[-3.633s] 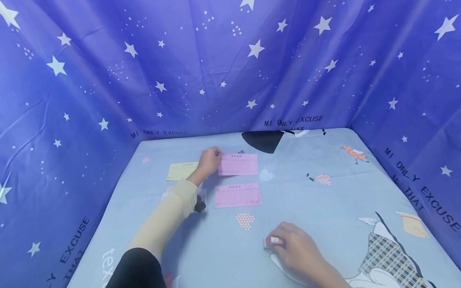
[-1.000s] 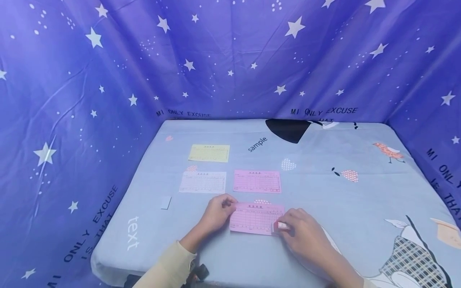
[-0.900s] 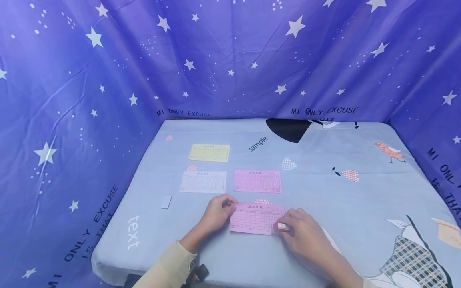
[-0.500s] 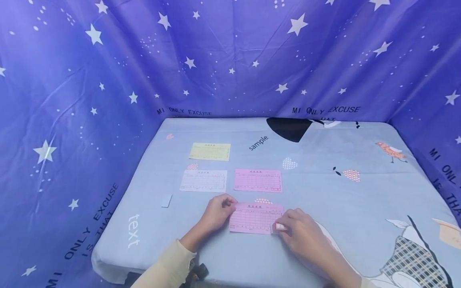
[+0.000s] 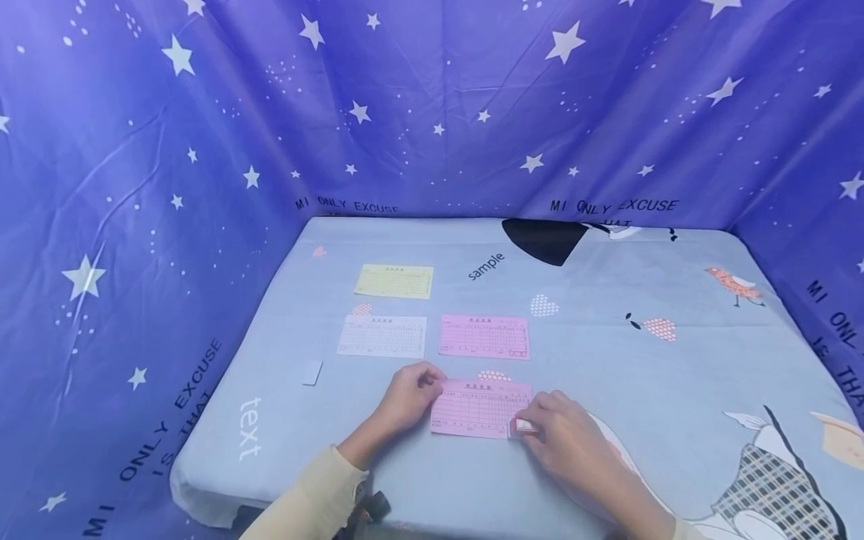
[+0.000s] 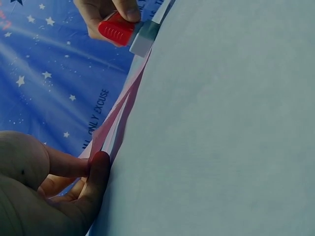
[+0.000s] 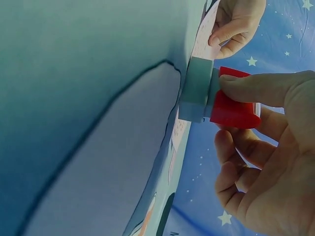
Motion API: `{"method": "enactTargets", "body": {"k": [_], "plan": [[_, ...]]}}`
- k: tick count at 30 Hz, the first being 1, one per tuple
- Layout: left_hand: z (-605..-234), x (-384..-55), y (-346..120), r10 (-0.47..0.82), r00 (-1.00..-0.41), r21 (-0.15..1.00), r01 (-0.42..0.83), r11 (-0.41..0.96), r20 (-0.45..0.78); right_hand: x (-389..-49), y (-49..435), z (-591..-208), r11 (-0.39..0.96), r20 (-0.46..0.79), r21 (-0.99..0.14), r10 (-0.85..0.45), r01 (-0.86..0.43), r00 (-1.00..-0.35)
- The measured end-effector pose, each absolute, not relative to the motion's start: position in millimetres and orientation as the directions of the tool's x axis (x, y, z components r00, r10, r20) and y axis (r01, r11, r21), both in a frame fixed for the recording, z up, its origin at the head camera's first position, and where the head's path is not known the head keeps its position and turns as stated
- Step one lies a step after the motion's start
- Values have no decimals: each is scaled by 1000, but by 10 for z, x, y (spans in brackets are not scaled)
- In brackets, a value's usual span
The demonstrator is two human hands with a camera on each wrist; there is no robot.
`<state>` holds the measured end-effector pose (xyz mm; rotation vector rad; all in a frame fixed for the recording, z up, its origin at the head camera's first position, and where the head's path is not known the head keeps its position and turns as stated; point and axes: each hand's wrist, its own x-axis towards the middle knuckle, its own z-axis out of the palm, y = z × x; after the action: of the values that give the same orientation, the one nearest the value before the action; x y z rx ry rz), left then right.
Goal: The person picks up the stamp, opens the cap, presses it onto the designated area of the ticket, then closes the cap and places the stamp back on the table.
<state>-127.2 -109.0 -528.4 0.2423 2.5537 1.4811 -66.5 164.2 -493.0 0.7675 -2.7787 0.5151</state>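
In the head view, a pink printed slip (image 5: 472, 409) lies near the front of the cloth-covered table. My left hand (image 5: 409, 397) pinches its left edge between thumb and finger; the left wrist view shows that edge lifted off the cloth. On the slip's lower right corner, my right hand (image 5: 563, 435) holds a red and grey self-inking stamp (image 7: 234, 101), gripped by its red top with the grey base down against the paper. Just behind lies another pink slip (image 5: 484, 336) with a small red mark at its lower right corner.
A white slip (image 5: 382, 336) lies left of the rear pink slip, with a yellow slip (image 5: 394, 281) behind it. A small pale rectangular piece (image 5: 312, 373) sits farther left. Blue star-printed curtains (image 5: 432, 90) enclose the table's back and sides.
Over the longer span, my left hand has brought the back pink slip forward, and my right hand has moved the stamp onto its corner. In the last second both hands stay nearly still.
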Motion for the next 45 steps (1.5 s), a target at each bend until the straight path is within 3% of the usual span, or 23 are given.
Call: {"method": "enactTargets", "body": {"k": [30,45], "plan": [[-5246,-1271,-1087,237,-967,863,41,503,-92,-682,1644,-4927,808,246,-294,-452,-510,-857],[-5237,-1276,-1087,242,-965,872,31,488,-102,-728,1617,-4865,838,135,-328,-415,-436,-900]]}}
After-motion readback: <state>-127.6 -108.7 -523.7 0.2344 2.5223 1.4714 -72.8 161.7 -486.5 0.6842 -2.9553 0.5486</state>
